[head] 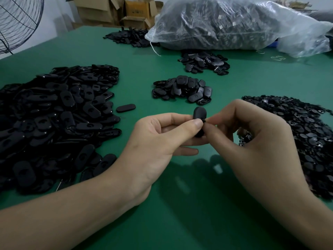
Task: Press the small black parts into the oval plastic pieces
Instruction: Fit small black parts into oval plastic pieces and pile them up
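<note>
Gripping oval plastic piece [199, 111] upright in left hand [158, 139], right hand [252, 139] pinching small black part [204, 121] against its middle

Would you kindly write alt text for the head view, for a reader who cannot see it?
Above a green table, the left hand holds an oval piece while the right hand pinches a small part against it. Black pieces lie in a left heap, a right heap and a middle heap, with a clear bag behind.
</note>
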